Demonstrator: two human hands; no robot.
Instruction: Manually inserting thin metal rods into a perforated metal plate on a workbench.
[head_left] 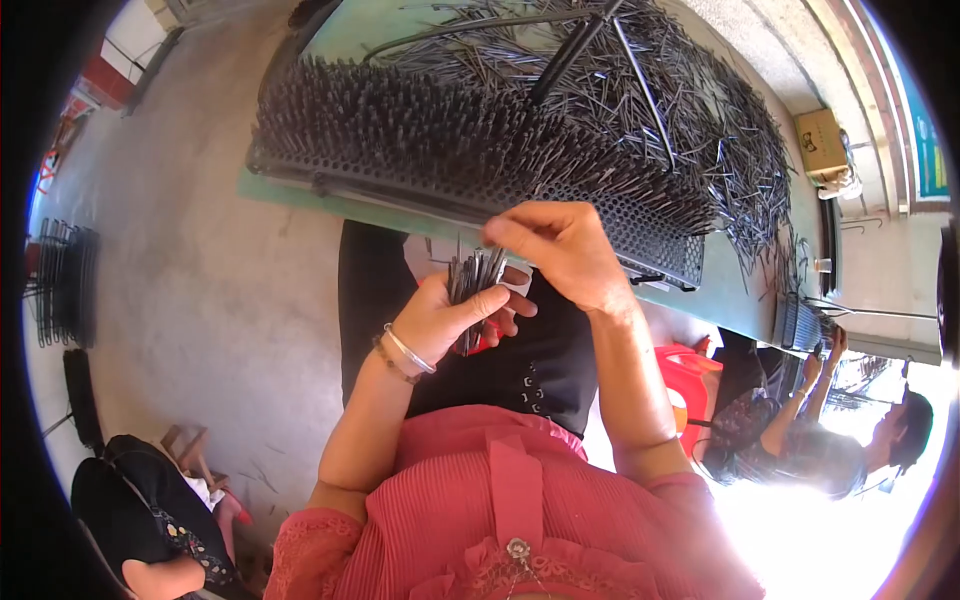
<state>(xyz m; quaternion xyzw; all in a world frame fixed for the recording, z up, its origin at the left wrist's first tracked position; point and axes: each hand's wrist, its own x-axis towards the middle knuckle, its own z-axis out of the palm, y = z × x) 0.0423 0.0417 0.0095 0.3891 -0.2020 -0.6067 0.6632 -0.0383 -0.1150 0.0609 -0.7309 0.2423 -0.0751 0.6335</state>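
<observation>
My left hand (443,318) is wrapped round a bundle of thin dark rods (474,278), held upright above my lap. Just over the bundle's top end is my right hand (572,255), its thumb and fingers pinched together; whatever lies between them is too small to make out. Beyond both hands, along the near edge of the table, sits a long black perforated rack (655,248). Many similar rods (370,115) stand upright in its holes, densest at the left and middle, while bare holes show at its front and right.
Loose dark rods (735,150) lie heaped behind the rack on the green table (715,287), under a black metal frame (575,55). A red plastic chair (690,385) stands at right, near another person (810,450) working. Someone else sits at lower left; black rods hang at far left.
</observation>
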